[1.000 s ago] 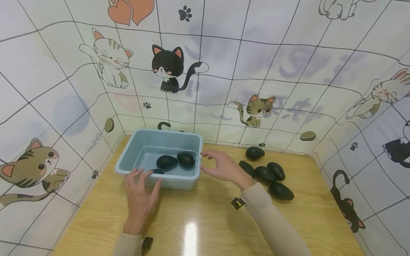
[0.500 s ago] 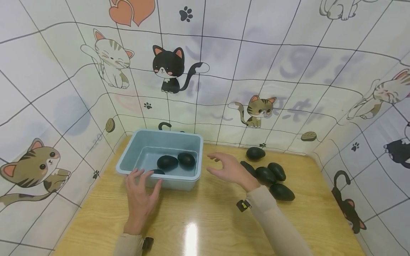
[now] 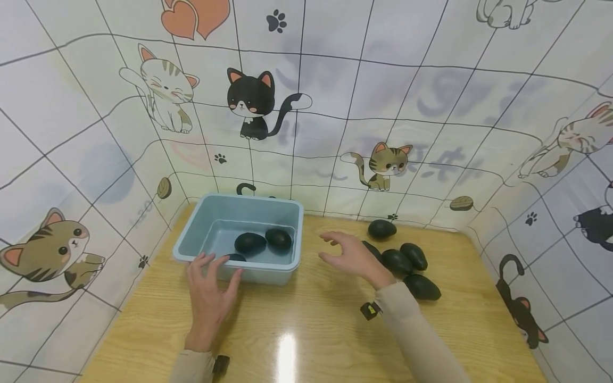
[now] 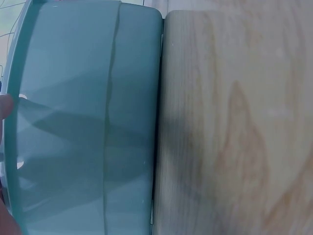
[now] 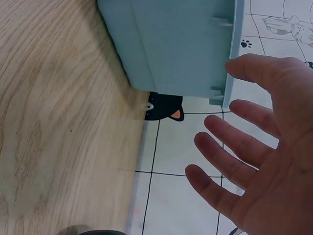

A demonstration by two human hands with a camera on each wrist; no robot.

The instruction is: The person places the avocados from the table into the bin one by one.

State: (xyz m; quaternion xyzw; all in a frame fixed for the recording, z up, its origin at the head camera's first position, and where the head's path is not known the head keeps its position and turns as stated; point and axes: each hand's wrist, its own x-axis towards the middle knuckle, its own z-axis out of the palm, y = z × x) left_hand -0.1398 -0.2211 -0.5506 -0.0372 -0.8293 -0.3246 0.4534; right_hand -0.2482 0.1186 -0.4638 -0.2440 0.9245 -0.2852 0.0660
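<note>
A light blue plastic bin [image 3: 191, 229] stands at the back left with dark green avocados [image 3: 250, 243] in it, one partly hidden behind the front wall. My left hand [image 3: 209, 298] rests on the bin's front rim, fingertips over the edge and thumb spread; a fingertip [image 4: 6, 105] shows at the rim in the left wrist view. Between the bin and a group of avocados [image 3: 396, 262] on the right is my right hand [image 3: 351, 255], fingers apart and nothing held. It covers part of one avocado in the head view. The palm [image 5: 283, 171] faces the right wrist camera.
A wooden table [image 3: 306, 330] carries everything. One avocado [image 3: 382, 229] lies apart at the back, near the wall covering [image 3: 325, 106] printed with cats. The bin stands close to that wall. A dark rounded edge [image 5: 102, 232] shows low in the right wrist view.
My right hand has moved right, away from the bin's right edge toward the avocados on the table. The left hand, bin and avocados have stayed where they were.
</note>
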